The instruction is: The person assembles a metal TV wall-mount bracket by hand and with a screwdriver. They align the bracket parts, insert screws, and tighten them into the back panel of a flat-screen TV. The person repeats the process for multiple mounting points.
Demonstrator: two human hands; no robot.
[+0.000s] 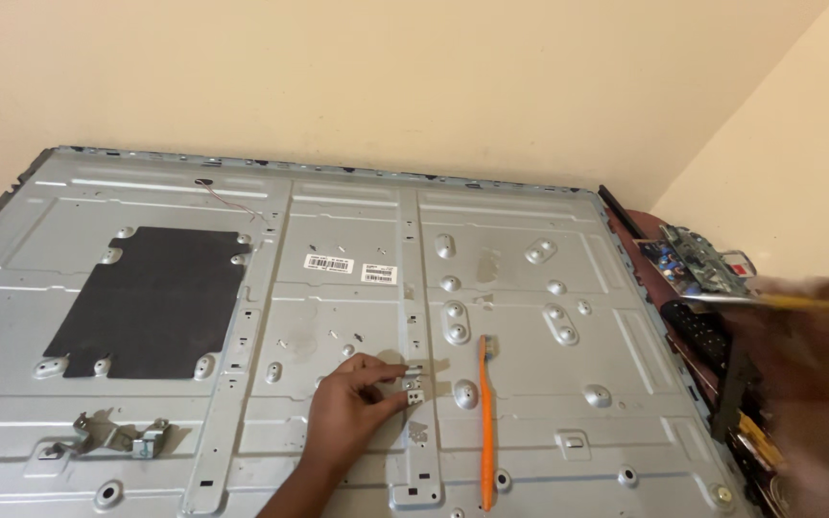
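Observation:
A large grey metal back panel [530, 317] of a flat screen lies face down and fills most of the view. My left hand [352, 408] rests on its centre, fingertips pinching a small metal bracket [413, 386] against the vertical rib. An orange toothbrush [485, 422] lies on the panel just right of that hand, bristles at the far end. My right hand [817, 364] is blurred at the right edge, shut on a thin yellow stick-like tool [817, 303].
A black rectangular sheet [146, 302] covers the panel's left part. A loose metal bracket [112, 436] lies near the front left. Circuit boards [698, 259] and a dark remote [698, 331] sit on the brown table right of the panel. Cream walls stand behind.

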